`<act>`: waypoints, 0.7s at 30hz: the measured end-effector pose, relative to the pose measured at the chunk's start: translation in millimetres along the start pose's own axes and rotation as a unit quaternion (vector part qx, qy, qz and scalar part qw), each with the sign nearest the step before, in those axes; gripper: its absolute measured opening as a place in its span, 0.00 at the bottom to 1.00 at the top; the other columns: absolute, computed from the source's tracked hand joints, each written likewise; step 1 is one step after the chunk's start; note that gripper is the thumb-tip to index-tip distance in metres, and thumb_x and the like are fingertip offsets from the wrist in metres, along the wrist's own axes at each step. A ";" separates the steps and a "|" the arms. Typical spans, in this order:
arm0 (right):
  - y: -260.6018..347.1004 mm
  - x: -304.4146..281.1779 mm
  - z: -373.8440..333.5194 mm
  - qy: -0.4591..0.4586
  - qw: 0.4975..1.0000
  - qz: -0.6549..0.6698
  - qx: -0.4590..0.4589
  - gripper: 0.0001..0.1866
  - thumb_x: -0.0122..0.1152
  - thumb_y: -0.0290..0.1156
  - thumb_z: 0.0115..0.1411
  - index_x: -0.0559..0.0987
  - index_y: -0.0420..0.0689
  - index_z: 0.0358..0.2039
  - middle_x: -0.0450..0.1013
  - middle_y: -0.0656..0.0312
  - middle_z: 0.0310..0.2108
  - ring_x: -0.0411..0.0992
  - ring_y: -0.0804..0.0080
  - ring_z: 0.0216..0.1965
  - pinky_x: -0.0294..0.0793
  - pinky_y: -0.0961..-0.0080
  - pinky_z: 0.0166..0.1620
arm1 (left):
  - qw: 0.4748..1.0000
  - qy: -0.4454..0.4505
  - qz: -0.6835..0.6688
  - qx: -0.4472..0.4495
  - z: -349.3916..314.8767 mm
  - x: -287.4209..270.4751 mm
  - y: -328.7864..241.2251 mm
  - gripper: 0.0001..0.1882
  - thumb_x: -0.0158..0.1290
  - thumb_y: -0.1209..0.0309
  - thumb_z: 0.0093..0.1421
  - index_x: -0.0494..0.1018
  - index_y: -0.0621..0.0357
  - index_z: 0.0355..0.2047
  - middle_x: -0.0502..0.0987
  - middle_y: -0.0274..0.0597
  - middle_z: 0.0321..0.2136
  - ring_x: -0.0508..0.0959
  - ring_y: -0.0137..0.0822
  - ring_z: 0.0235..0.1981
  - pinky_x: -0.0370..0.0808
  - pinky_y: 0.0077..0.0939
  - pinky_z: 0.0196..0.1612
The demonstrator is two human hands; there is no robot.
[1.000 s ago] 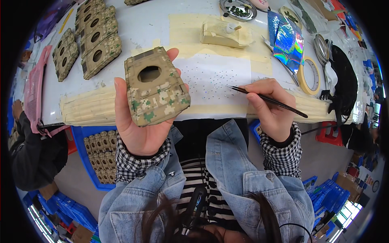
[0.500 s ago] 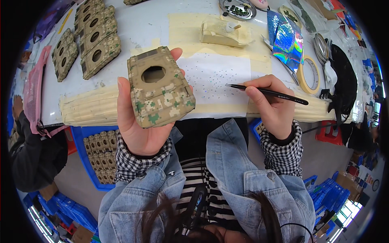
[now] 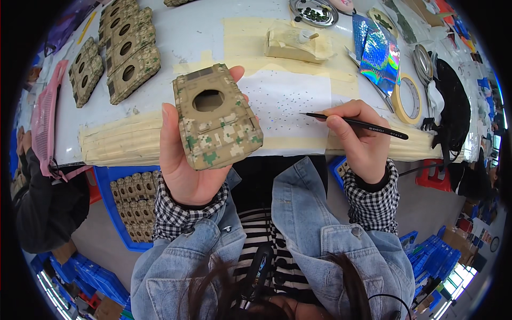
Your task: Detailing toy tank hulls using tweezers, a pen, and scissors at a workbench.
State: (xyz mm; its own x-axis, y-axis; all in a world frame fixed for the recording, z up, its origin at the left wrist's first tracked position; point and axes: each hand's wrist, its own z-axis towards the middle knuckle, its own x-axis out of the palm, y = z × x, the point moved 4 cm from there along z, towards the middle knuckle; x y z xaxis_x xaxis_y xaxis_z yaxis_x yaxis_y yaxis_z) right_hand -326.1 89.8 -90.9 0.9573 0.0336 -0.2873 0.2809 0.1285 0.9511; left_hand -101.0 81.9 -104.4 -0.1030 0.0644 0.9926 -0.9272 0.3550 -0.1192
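Note:
In my left hand (image 3: 184,178) rests a camouflage toy tank hull (image 3: 221,128) with a round hole in its top. The fingers wrap its sides and underside, and it is held up over the table's near edge. My right hand (image 3: 362,138) pinches black tweezers (image 3: 373,127), their thin tip pointing left over a white sheet (image 3: 272,85). Tiny shiny specks (image 3: 285,104) are scattered on that sheet. Whether anything sits in the tweezers' tip is too small to tell.
More camouflage hulls (image 3: 130,72) stand at the far left. Behind the sheet is a tape-covered block (image 3: 290,45) with a small cup. Holographic sheets (image 3: 378,61), a tape roll (image 3: 408,98) and a dish of dark green bits (image 3: 314,12) lie right. A blue crate (image 3: 114,213) holds more hulls below.
My left hand has shifted slightly right with the hull, which has turned a little. My right hand and the tweezers have barely moved.

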 end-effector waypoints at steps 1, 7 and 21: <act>-0.3 -0.4 -0.1 0.001 1.000 0.000 0.003 0.06 0.61 0.24 0.54 0.77 0.35 0.30 0.74 0.64 0.23 0.67 0.86 0.24 0.65 0.89 0.27 | 1.000 -0.003 0.011 0.004 -0.3 0.0 0.6 0.46 0.42 0.48 0.61 0.31 0.66 0.63 0.56 0.62 0.55 0.66 0.52 0.52 0.71 0.41 0.53; 6.4 0.0 3.0 -0.037 0.995 0.088 0.005 0.06 0.59 0.25 0.57 0.75 0.34 0.32 0.75 0.59 0.27 0.70 0.80 0.29 0.69 0.84 0.35 | 0.985 -0.031 0.167 0.008 -1.5 7.8 9.1 0.39 0.36 0.47 0.63 0.44 0.66 0.62 0.47 0.65 0.61 0.59 0.53 0.58 0.75 0.39 0.48; 20.5 14.3 19.3 -0.043 0.975 0.220 0.011 0.11 0.53 0.33 0.62 0.72 0.36 0.33 0.76 0.54 0.29 0.74 0.76 0.27 0.70 0.81 0.32 | 0.989 0.023 0.126 -0.073 1.4 16.3 28.9 0.45 0.36 0.40 0.58 0.44 0.68 0.62 0.46 0.68 0.60 0.71 0.38 0.40 0.75 0.27 0.36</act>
State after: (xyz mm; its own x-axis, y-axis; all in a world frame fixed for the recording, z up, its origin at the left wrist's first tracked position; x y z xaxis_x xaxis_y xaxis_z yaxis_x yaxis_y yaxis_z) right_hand -305.3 73.9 -73.3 0.9875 -0.0031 0.1579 -0.1568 0.0989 0.9827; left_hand -130.0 92.0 -91.6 -0.3047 0.2099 0.9290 -0.8121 0.4525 -0.3686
